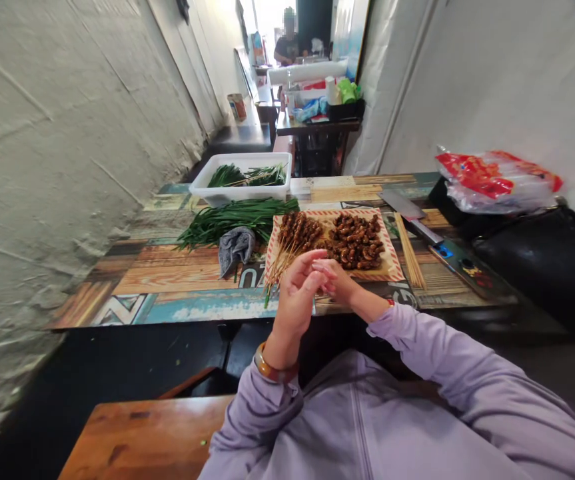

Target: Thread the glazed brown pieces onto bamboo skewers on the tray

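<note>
My left hand (294, 293) and my right hand (341, 281) meet over the front edge of a red-and-white bordered tray (396, 268). Their fingers are curled and pressed together, and whatever they pinch is too small or hidden to make out. Dark brown meat skewers (300, 230) lie on the tray's left side, sticks pointing toward me. On its right side is a pile of glossy brown meat pieces (360, 240), partly behind my right hand. A bundle of bare bamboo skewers (410, 253) lies just right of the tray.
Left of the tray are long green chives (237, 219) and a grey cloth (237, 248). Behind them stands a white tub (242, 193) with more greens. Rightward lie a cleaver (404, 205), a phone (470, 267), a red-and-clear plastic package (500, 177) and a black bag (552, 260). A person (287, 47) is far back.
</note>
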A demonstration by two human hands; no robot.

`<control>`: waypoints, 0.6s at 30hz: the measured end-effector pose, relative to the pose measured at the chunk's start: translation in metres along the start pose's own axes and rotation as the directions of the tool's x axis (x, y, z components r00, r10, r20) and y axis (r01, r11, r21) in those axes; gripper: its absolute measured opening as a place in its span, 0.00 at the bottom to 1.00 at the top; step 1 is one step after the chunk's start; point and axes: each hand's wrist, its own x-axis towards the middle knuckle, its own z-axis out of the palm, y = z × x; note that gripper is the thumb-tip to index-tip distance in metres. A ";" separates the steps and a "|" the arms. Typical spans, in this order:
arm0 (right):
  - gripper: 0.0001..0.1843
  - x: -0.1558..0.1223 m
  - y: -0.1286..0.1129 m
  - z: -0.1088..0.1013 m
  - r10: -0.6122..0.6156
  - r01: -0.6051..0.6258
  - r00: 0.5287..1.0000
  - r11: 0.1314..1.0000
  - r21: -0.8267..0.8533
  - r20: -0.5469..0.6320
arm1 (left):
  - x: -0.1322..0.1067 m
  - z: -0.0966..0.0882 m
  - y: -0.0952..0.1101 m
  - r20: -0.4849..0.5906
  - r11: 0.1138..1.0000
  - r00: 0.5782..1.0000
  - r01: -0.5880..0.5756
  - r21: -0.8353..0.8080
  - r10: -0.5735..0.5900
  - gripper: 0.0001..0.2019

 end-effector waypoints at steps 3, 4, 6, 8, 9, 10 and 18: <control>0.20 -0.009 0.002 -0.026 0.088 -0.099 0.992 0.986 0.132 0.092 | 0.014 -0.002 -0.001 -0.080 1.000 0.997 -0.004 -0.012 0.003 0.18; 0.19 -0.013 0.003 -0.037 0.113 -0.126 0.990 0.979 0.162 0.089 | 0.019 -0.002 -0.003 -0.106 1.000 0.994 -0.001 -0.022 -0.002 0.18; 0.20 -0.021 0.009 -0.062 0.127 -0.126 0.992 0.978 0.166 0.003 | 0.031 -0.001 -0.007 -0.150 0.999 0.989 0.008 -0.036 -0.013 0.17; 0.20 -0.029 0.018 -0.091 0.095 -0.079 0.986 0.989 0.124 -0.136 | 0.041 0.001 -0.013 -0.167 0.999 0.986 0.009 -0.046 -0.017 0.16; 0.20 -0.033 0.024 -0.106 0.074 -0.057 0.975 0.995 0.087 -0.211 | 0.045 0.002 -0.015 -0.173 0.999 0.985 0.018 -0.048 -0.026 0.16; 0.21 -0.037 0.031 -0.121 0.057 -0.045 0.957 0.998 0.048 -0.284 | 0.049 0.003 -0.018 -0.180 0.998 0.983 0.030 -0.047 -0.038 0.16; 0.15 -0.054 0.078 -0.220 -0.148 -0.226 0.840 0.779 -0.585 -0.521 | 0.053 0.021 -0.032 -0.205 0.997 0.976 0.076 0.009 -0.072 0.16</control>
